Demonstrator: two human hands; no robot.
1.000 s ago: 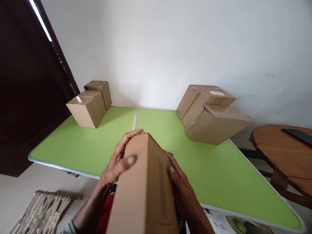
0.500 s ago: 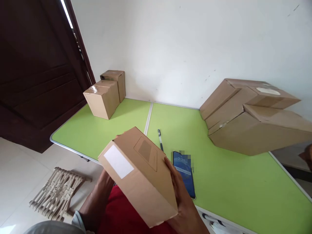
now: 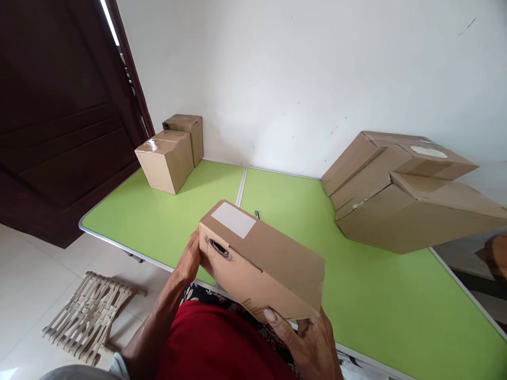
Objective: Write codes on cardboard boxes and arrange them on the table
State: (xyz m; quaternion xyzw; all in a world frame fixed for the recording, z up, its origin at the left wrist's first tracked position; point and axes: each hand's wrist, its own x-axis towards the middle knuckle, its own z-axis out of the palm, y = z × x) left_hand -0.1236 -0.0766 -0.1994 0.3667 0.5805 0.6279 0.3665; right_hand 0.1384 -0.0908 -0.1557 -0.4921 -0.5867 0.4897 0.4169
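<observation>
Between my two hands I hold a cardboard box (image 3: pixel 269 264), tilted above the front edge of the green table. A blank white label (image 3: pixel 233 219) is on its upper side, and a torn hand slot shows in the side toward me. My left hand (image 3: pixel 190 259) grips the box's left end, its fingers partly hidden behind it. At the lower right corner my right hand (image 3: pixel 307 343) is closed on the box, thumb on the near side. Just past the box, the tip of a pen (image 3: pixel 257 215) shows on the table.
Two taped cardboard boxes (image 3: pixel 166 163) stand at the table's back left. Larger cardboard boxes (image 3: pixel 400 211) are stacked at the right by the white wall. The green table (image 3: pixel 380 301) has a metal rim. A woven stool (image 3: pixel 89 314) stands on the floor at left, below a dark door (image 3: pixel 59 105).
The box has been turned in my hands, so the label now faces up and the slotted side faces me. It now covers the phone and most of the pen.
</observation>
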